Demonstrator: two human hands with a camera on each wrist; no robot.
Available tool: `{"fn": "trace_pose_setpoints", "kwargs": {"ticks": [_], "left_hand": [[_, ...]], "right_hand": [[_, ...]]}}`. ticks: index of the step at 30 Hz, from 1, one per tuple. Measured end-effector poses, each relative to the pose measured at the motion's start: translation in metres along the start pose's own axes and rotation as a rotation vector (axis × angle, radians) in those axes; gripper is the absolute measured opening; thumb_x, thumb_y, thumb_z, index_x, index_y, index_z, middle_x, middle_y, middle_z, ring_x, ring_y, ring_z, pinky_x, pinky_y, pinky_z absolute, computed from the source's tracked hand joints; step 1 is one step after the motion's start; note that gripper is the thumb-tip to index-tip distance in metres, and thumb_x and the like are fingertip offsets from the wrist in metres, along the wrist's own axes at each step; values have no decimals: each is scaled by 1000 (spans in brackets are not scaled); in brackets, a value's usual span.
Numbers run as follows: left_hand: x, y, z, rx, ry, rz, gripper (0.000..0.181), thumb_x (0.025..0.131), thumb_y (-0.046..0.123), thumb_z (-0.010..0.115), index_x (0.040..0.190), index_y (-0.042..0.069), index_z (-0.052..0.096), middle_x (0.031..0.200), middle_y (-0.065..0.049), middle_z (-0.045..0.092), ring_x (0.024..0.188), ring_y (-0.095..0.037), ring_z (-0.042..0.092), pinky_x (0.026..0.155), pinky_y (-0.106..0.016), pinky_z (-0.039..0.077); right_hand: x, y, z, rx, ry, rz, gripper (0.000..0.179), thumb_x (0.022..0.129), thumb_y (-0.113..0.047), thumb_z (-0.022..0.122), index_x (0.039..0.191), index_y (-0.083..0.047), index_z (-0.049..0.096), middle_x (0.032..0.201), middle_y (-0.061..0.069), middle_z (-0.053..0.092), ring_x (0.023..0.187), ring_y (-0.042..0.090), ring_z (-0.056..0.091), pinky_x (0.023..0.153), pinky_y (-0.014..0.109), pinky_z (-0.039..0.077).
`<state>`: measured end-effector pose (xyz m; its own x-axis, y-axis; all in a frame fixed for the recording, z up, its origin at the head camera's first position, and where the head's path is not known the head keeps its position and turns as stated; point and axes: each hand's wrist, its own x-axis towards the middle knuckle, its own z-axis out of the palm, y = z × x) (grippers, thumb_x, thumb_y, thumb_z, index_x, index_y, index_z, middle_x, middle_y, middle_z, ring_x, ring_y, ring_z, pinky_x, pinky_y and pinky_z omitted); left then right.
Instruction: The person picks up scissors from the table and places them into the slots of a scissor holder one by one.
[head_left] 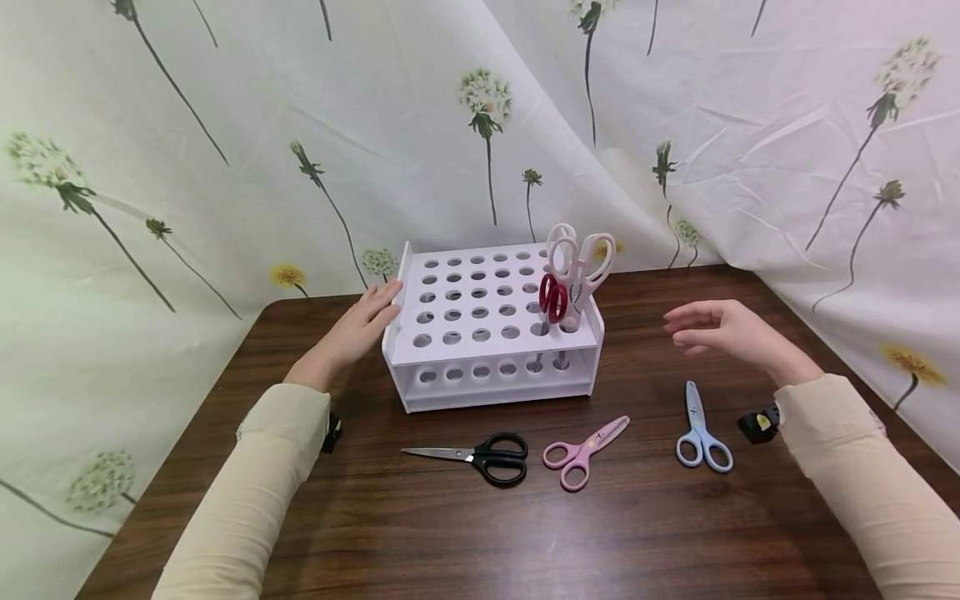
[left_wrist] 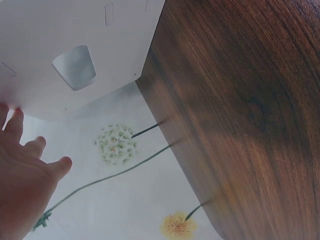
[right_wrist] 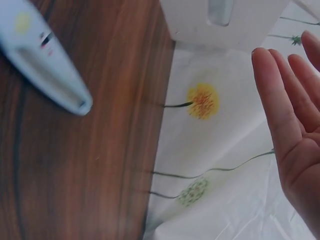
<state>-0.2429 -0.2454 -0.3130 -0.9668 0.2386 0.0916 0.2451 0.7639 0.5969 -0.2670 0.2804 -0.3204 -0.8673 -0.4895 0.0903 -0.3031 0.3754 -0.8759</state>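
Dark wooden table (head_left: 420, 542). On it, a white rack (head_left: 467, 327) of holes. Flanking it, both hands are empty, fingers loosely extended: the left hand (head_left: 358, 327) seems to touch its side, perhaps steadying it; the right hand (head_left: 723, 329) hovers well apart. White scissors (head_left: 588, 287) and smaller red scissors (head_left: 552, 292) stand blades-down at its right end (loops probably too wide for the holes). Black scissors (head_left: 480, 457), pink scissors (head_left: 585, 451) and blue scissors (head_left: 697, 425) lie in front, within easy reach.

The rack (head_left: 467, 325) looks smooth plastic, the desk (head_left: 450, 542) glossy grained wood, the black scissors (head_left: 480, 455) metal-bladed and plastic-handled, the backdrop (head_left: 390, 100) creased cloth.
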Motion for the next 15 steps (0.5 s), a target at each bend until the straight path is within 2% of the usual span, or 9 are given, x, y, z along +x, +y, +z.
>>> {"fn": "trace_pose_setpoints", "kwargs": {"ticks": [5,10,15], "left_hand": [[0,-1,0,4,-1,0,59,98,47,30,149,19,18,153,2,10,138,-24,-5,106,-54,4],[0,-1,0,7,-7,4,58,99,45,30,149,18,18,153,3,10,138,-24,-5,106,-53,4],[0,0,0,3,-4,6,58,99,45,31,149,18,18,153,2,10,138,-24,-5,106,-53,4]], "right_hand": [[-4,10,-3,-15,-38,34,39,86,-7,65,115,14,53,104,17,63,86,18,65,71,43,52],[-9,18,-6,-33,-164,92,44,86,-10,66,119,14,51,116,32,53,93,23,62,73,41,52],[-12,24,-8,-36,-262,133,46,86,-11,65,121,15,49,120,33,49,93,21,61,73,37,52]]}}
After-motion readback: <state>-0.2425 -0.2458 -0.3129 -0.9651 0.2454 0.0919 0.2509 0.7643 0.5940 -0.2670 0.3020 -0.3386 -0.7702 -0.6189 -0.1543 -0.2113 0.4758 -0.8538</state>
